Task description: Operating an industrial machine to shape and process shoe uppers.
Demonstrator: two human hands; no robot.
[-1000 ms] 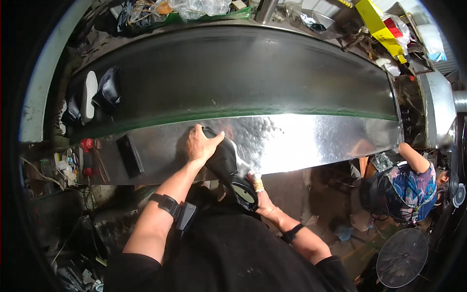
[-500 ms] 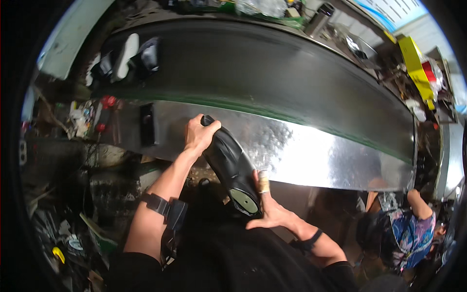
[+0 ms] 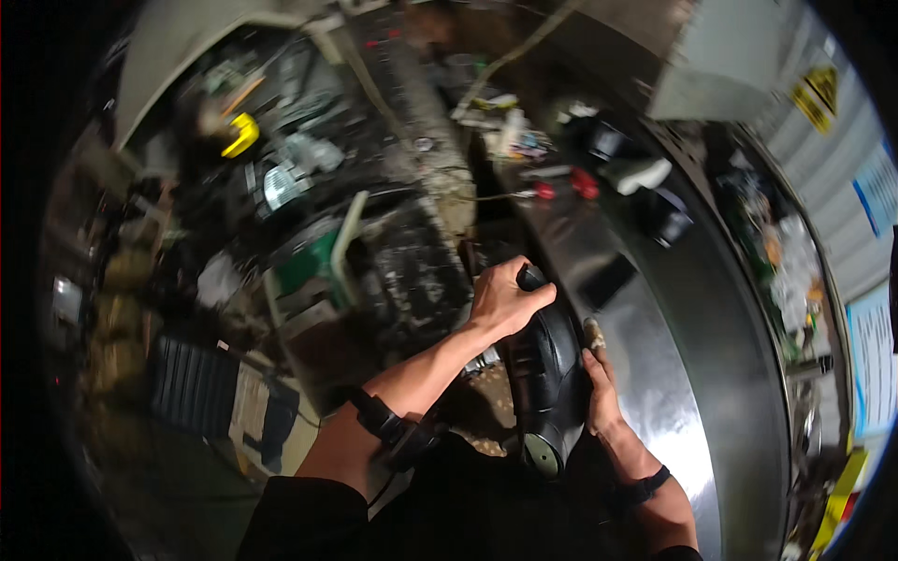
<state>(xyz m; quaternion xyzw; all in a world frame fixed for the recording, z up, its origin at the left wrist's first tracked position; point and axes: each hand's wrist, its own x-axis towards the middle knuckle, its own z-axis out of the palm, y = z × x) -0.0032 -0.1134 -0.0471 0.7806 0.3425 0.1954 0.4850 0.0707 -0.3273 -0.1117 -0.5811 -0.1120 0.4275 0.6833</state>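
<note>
A long black leather boot (image 3: 546, 365) hangs in front of me, with a pale green oval with a small hole (image 3: 542, 454) at its near end. My left hand (image 3: 503, 301) is closed round its far, narrow end, thumb over the top. My right hand (image 3: 603, 388) is beside the boot's right side, fingers stretched out and one wrapped in tan tape. Whether the right fingers press on the boot I cannot tell. On the metal ledge (image 3: 645, 351) to the right lies a flat black phone-like slab (image 3: 608, 281).
Beyond the ledge runs a dark conveyor belt (image 3: 716, 313) with a white sole-shaped piece (image 3: 641, 175) and black shoe parts (image 3: 669, 220). Red-handled tools (image 3: 582, 183) lie at the ledge's far end. A black ridged crate (image 3: 192, 385) stands at left, below cluttered scraps and a yellow item (image 3: 241, 136).
My view has swung left, so the ledge and belt now run along the right. The boot has turned more upright in view. My right hand has shifted from its near end up along its side.
</note>
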